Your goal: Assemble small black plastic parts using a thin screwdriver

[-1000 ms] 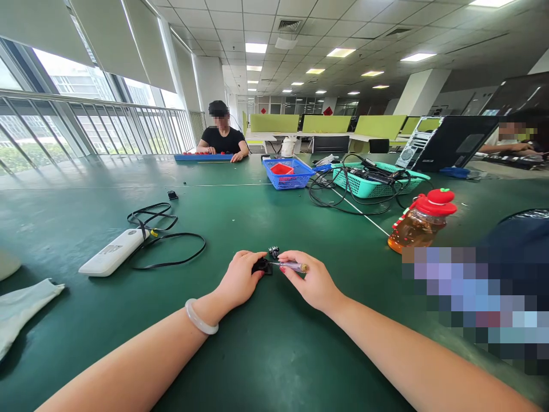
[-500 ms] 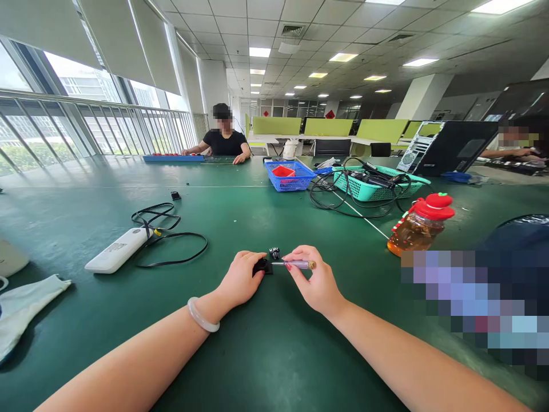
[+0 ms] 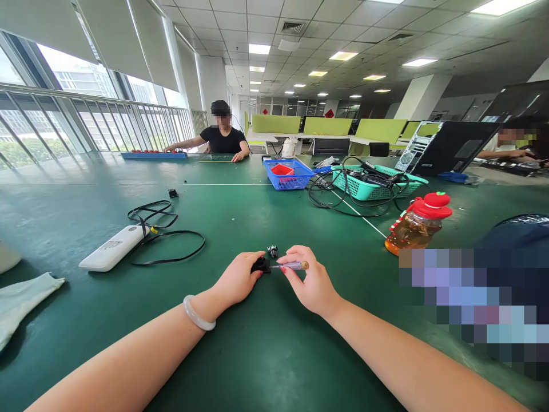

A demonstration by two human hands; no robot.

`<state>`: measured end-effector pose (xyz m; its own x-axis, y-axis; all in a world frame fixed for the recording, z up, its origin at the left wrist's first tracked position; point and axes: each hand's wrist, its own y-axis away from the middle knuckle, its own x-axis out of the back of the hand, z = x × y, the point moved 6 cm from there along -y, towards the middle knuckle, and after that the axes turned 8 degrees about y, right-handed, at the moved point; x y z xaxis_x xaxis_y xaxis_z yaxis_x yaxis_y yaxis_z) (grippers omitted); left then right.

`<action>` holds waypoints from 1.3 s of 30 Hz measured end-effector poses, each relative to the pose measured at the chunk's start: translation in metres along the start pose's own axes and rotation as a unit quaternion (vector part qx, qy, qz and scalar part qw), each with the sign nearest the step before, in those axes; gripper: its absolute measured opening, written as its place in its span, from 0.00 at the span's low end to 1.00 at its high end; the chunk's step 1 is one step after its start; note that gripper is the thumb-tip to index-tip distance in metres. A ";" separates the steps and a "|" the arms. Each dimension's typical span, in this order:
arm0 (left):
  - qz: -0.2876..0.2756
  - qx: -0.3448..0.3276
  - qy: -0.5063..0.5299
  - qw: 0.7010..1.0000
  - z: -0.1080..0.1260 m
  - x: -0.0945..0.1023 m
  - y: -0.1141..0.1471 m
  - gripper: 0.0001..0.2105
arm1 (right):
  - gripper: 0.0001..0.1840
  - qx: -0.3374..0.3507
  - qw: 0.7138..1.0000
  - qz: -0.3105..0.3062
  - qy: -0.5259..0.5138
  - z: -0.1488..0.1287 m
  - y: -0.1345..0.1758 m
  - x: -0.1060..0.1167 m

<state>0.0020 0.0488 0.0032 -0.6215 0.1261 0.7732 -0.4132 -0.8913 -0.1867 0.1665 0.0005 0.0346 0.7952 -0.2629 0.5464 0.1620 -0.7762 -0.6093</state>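
My left hand (image 3: 239, 277) is closed around a small black part (image 3: 260, 265) on the green table (image 3: 274, 349); the fingers cover much of it. Between the fingertips of my right hand (image 3: 309, 281) is a screwdriver (image 3: 295, 265) with a clear purplish handle, lying almost level. Its thin shaft points left and its tip meets the right side of the black part, though the exact contact is too small to make out. Just beyond, between both hands, rests another small black piece with shiny metal bits (image 3: 272, 251).
On the left lie a white power bank (image 3: 112, 249) with a black cable and a pale cloth mask (image 3: 26, 303). Farther back are a blue basket (image 3: 289, 181), a green basket (image 3: 364, 190) with cables, and a red-lidded bottle (image 3: 420, 223). A person (image 3: 223, 140) sits across the table.
The screwdriver and my right hand have shifted slightly left. Across the table, the person's arm stretches farther left, and the blue tray there has slid left. My left hand keeps its hold.
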 end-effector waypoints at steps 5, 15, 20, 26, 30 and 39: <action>0.002 -0.014 0.005 1.000 0.004 0.002 0.001 0.22 | 0.15 0.022 1.000 0.016 -0.007 -0.003 0.002 0.000; -0.026 -0.057 0.008 0.998 0.008 -0.003 0.003 0.22 | 0.18 0.124 0.991 0.025 0.049 -0.013 0.002 0.001; -0.024 -0.066 0.000 0.998 0.011 -0.002 0.003 0.19 | 0.23 0.210 0.973 -0.013 0.091 -0.033 0.004 0.003; -0.011 -0.061 -0.004 0.998 0.010 -0.001 0.003 0.19 | 0.22 0.322 0.938 -0.022 0.124 -0.057 0.017 -0.001; -0.027 -0.069 0.006 0.997 0.011 -0.001 0.002 0.19 | 0.21 0.295 0.949 -0.017 0.107 -0.051 0.015 -0.003; -0.030 -0.059 -0.005 0.998 0.006 -0.003 0.001 0.22 | 0.13 0.192 0.980 0.013 0.059 -0.028 0.004 0.004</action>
<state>0.0071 0.0453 0.0043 -0.5863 0.1729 0.7914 -0.5254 -0.8248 -0.2090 0.1539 -0.0199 0.0504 0.7326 -0.3621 0.5763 0.3677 -0.5019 -0.7828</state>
